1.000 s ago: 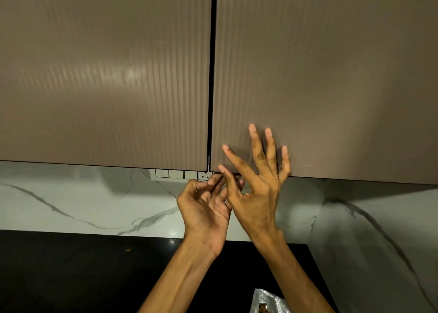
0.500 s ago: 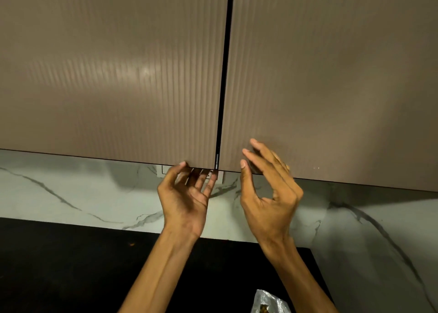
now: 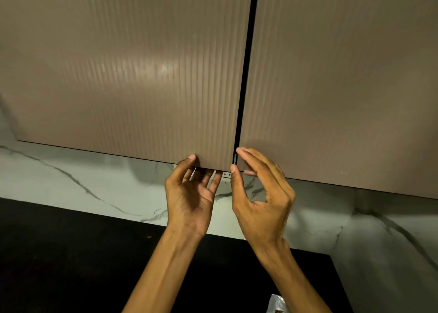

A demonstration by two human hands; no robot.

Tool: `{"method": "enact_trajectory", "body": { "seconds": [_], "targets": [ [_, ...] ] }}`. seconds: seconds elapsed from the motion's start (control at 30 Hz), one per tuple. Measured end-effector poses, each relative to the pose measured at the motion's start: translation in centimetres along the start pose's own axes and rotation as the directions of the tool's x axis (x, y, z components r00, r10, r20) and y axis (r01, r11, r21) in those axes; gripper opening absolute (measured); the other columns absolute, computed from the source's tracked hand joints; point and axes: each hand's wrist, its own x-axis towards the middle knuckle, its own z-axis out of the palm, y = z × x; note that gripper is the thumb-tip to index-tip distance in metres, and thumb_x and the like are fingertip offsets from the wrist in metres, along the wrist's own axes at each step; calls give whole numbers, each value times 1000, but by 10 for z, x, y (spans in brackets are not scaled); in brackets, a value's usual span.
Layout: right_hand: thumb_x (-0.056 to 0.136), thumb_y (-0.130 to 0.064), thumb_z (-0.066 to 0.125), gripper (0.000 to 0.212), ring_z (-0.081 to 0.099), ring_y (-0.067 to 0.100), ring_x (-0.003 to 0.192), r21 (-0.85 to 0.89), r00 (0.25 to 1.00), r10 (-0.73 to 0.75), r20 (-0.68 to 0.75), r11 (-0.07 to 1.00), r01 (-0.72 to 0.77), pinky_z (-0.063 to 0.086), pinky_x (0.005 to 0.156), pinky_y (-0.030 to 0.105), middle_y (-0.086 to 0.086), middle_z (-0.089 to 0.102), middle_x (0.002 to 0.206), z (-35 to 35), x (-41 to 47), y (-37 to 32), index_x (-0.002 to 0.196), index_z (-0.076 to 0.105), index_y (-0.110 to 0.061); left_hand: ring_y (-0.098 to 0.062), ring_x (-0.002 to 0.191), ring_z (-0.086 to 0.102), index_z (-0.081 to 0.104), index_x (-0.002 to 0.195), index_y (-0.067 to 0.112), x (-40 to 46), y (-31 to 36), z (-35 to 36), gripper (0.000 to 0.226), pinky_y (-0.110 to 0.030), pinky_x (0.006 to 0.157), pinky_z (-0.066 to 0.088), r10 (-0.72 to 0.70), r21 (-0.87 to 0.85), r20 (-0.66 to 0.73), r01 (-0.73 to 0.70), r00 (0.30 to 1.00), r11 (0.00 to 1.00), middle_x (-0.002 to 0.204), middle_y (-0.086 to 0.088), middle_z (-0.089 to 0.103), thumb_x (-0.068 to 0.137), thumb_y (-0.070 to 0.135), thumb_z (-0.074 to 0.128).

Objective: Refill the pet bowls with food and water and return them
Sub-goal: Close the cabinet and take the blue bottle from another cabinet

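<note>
No pet bowl is in view. Two closed brown ribbed wall cabinet doors fill the frame, the left door [image 3: 118, 75] and the right door [image 3: 343, 75], with a dark seam between them. My left hand [image 3: 189, 201] pinches the bottom edge of the left door near the seam, thumb on the front and fingers tucked underneath. My right hand [image 3: 260, 206] holds the lower left corner of the right door, curled fingers on its face and thumb at the bottom edge. A crinkled clear bag [image 3: 277, 304] with brown bits peeks in at the bottom edge.
A black countertop [image 3: 71, 253] runs below my arms, backed by a white marble-veined wall [image 3: 71, 177]. A white switch plate [image 3: 226, 174] sits on the wall just under the seam, partly behind my fingers.
My hands were together under the seam. They have parted, the left onto the left door's bottom edge, the right curling down onto the right door's corner. Both doors are still closed.
</note>
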Motion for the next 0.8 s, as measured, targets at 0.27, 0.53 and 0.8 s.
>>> {"method": "enact_trajectory", "body": {
  "seconds": [0.27, 0.53, 0.8],
  "targets": [
    [88, -4, 80, 46, 56, 6, 135, 46, 998, 58, 28, 997, -60, 59, 99, 41, 9, 62, 144, 10, -5, -9, 132, 68, -11, -35, 118, 70, 62, 114, 7, -17, 5, 2, 34, -42, 106, 54, -37, 15, 2, 37, 999, 999, 120, -17, 69, 81, 7, 73],
    [88, -5, 79, 44, 60, 10, 134, 6, 997, 79, 22, 997, -79, 55, 105, 31, 12, 66, 139, 7, -20, -41, 131, 70, -9, -30, 107, 70, 69, 91, 6, -50, 20, -1, 9, -38, 96, 58, -102, 44, 31, 100, 994, 994, 99, -12, 72, 82, 3, 71],
    [85, -2, 82, 46, 62, 11, 129, -70, 999, 53, -4, 996, -53, 54, 106, 28, 14, 67, 137, -6, -37, -87, 129, 70, -6, -33, 119, 63, 72, 87, 5, -90, 44, -8, 12, -39, 102, 56, -169, 74, 29, 167, 985, 983, 108, -15, 67, 76, 3, 74]
  ]
}}
